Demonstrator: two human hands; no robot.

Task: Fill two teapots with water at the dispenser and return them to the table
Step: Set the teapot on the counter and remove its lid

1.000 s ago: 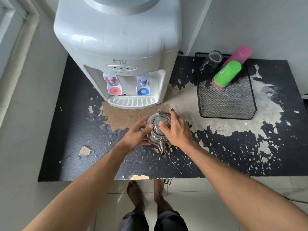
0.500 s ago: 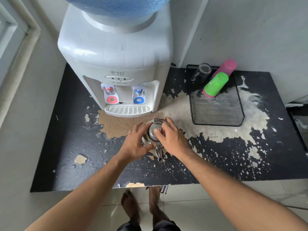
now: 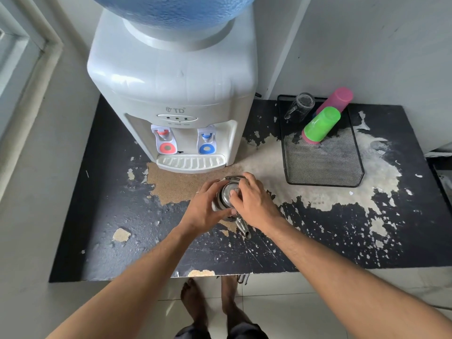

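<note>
A small steel teapot (image 3: pixel 226 199) stands on the worn black table (image 3: pixel 117 228), just in front of the white water dispenser (image 3: pixel 176 94). Its spout (image 3: pixel 242 228) points toward me. My left hand (image 3: pixel 205 211) wraps the teapot's left side. My right hand (image 3: pixel 254 204) rests over the top, fingertips pinching the lid knob. The dispenser has a red tap (image 3: pixel 164 140), a blue tap (image 3: pixel 206 140) and a drip tray (image 3: pixel 190 162). Only one teapot is in view.
A black mesh tray (image 3: pixel 325 165) sits at the right of the dispenser, holding an upturned glass (image 3: pixel 299 107), a green cup (image 3: pixel 321 124) and a pink cup (image 3: pixel 336 99). Walls close in behind and left. My bare feet (image 3: pixel 212 304) stand below the table's front edge.
The view has tilted up, showing the blue bottle on the dispenser. My hands have stayed on the teapot, the right fingers settling on the lid.
</note>
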